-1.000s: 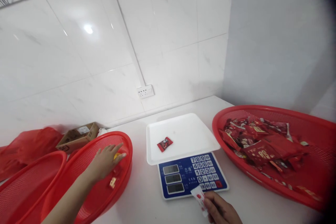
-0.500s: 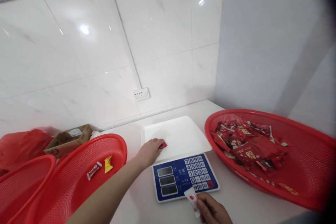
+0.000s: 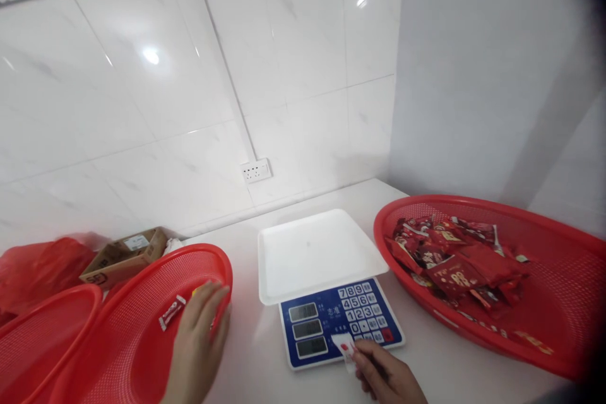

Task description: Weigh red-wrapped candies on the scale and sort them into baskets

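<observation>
My left hand (image 3: 201,331) hangs over the left red basket (image 3: 137,284), fingers curled together. A sliver of a small red-wrapped candy (image 3: 213,323) seems to show between its thumb and fingers, mostly hidden. Just beyond the fingertips a yellow-wrapped candy (image 3: 196,291) peeks out, and a dark red and white wrapped candy (image 3: 172,313) lies in the basket to the left. My right hand (image 3: 386,369) pinches a white sachet (image 3: 344,350) with red print, held over the front edge of the blue scale panel (image 3: 338,322). The white weighing tray (image 3: 317,252) is behind that panel.
A large red basket (image 3: 563,278) on the right holds a heap of red packets (image 3: 464,265). At the left are another red basket (image 3: 28,353), a cardboard box (image 3: 125,255) and a red plastic bag (image 3: 45,271). A wall socket (image 3: 256,170) sits above the table.
My left hand has moved left from the weighing tray to the left basket, and the red candy no longer shows on the tray. My right hand stays by the scale with the sachet.
</observation>
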Demonstrator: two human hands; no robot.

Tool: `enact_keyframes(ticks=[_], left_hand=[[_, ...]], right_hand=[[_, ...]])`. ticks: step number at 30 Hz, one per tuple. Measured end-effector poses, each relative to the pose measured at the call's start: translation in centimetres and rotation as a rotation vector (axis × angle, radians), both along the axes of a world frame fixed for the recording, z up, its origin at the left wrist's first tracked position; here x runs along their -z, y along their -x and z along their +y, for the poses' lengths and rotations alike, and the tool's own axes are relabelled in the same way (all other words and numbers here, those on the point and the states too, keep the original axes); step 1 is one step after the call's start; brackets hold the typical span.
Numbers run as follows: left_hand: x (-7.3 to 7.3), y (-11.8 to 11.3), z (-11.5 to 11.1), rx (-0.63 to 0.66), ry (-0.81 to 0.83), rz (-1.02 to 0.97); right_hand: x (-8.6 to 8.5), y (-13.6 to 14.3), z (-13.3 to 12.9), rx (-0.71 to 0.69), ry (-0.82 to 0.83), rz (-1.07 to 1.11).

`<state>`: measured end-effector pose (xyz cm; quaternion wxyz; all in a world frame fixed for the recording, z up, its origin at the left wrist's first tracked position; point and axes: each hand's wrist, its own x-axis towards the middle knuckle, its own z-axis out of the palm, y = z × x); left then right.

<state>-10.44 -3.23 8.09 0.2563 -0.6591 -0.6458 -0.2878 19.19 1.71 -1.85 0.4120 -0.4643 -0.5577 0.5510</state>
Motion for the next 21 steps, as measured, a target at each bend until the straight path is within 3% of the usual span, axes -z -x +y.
enact_keyframes(ticks=[4, 8, 11, 14, 17, 21], left_hand=[[3.4, -4.6, -0.4, 0.207, -0.051, -0.082], [4.2, -8.2, 1.8, 0.371, -0.019, -0.173], [3.4, -9.9, 3.4, 0.452, -0.026, -0.343], [1.7, -11.2, 4.3, 0.46, -0.005, -0.584], [-0.5, -12.2, 4.8, 0.432, 0.089, -0.81], [-3.1, -13.4, 5.4, 0.4, 0.246, -1.074]], right_hand=[[-4.8, 1.8, 3.1, 0.001, -0.043, -0.003], [-8.7, 2.8, 5.2, -0.08, -0.047, 0.093], [-9.9, 0.8, 6.2, -0.076, -0.151, 0.005], [-11.1, -3.8, 7.6, 0.047, -0.32, -0.239], [-12.3, -8.8, 9.7, 0.135, -0.377, -0.532], [-12.2, -12.2, 12.1, -0.064, -0.342, -0.759]])
